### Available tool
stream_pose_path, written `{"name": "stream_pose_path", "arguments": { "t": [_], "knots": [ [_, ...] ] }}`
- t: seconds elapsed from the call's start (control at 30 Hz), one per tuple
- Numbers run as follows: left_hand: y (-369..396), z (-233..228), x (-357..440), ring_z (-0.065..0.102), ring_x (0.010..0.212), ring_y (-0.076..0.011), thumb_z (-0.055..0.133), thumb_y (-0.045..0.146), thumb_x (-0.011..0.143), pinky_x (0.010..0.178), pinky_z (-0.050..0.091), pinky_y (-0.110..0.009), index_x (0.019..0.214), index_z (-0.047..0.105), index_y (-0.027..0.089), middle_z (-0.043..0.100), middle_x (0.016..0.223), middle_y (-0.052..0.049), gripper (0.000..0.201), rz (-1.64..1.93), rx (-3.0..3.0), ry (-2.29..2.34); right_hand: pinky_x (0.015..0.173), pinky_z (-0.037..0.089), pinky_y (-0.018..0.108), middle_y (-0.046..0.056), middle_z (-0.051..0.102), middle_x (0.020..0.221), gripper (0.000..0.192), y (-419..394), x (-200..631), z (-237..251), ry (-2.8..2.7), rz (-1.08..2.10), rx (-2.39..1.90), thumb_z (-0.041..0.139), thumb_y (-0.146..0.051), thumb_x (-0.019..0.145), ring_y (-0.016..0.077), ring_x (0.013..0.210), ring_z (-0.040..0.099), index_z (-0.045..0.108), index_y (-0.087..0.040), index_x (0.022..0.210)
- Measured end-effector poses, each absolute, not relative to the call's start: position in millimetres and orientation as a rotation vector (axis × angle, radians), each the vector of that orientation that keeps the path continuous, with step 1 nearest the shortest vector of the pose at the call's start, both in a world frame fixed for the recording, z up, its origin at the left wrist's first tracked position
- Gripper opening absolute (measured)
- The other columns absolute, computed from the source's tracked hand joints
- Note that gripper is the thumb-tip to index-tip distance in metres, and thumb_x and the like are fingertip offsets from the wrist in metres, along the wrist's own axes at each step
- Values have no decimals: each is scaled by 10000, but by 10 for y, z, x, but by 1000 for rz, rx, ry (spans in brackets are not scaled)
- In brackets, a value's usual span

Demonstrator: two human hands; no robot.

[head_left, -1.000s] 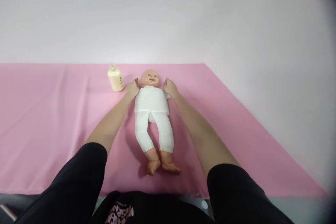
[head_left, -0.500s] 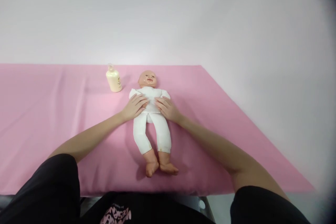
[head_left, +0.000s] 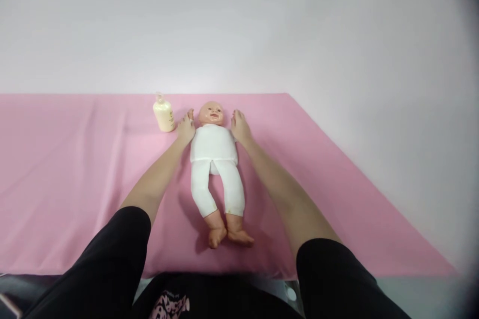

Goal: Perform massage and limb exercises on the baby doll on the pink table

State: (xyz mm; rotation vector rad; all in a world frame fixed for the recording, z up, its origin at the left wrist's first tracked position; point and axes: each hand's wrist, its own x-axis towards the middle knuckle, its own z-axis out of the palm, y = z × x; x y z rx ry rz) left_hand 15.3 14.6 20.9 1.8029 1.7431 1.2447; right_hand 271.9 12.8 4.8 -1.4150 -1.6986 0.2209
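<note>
White-clad doll (head_left: 214, 145) lies between both hands, fingers (head_left: 189, 115) loosely together at its shoulders

Plain white wall (head_left: 262, 25), pink cloth (head_left: 56, 169) over table, soft even light

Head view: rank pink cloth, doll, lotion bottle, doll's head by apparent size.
1. pink cloth
2. doll
3. and 4. lotion bottle and doll's head: they look about alike, so no ranking between them.
</note>
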Motion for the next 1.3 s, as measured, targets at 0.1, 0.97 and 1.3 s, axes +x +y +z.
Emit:
{"name": "stream_pose_path", "arguments": {
  "t": [0.1,0.97,1.3],
  "knots": [
    [206,149,117,587,1331,-446,653,307,911,1132,376,-685,1185,633,178,709,1214,-235,303,1112,1763,1824,1122,490,535,215,684,1215,374,246,2786,1,-1750,312,-1472,362,-209,967,273,1158,650,614,-109,1225],
    [-735,139,-165,546,1369,-284,513,585,992,1178,435,-461,1314,464,216,575,1377,-174,492,1672,1714,1101,1256,385,562,204,361,1636,762,-747,3180,20,-1593,154,-1032,431,-535,1003,288,1554,391,154,-202,1630],
    [-560,73,-544,623,1322,-180,283,213,1101,1093,545,-373,1508,324,244,519,1538,-138,410,1615,796,1235,1113,512,593,285,295,1658,932,-230,3755,-405,-877,640,-1264,497,-296,867,279,1492,496,-56,-212,1613]
  ]
}}
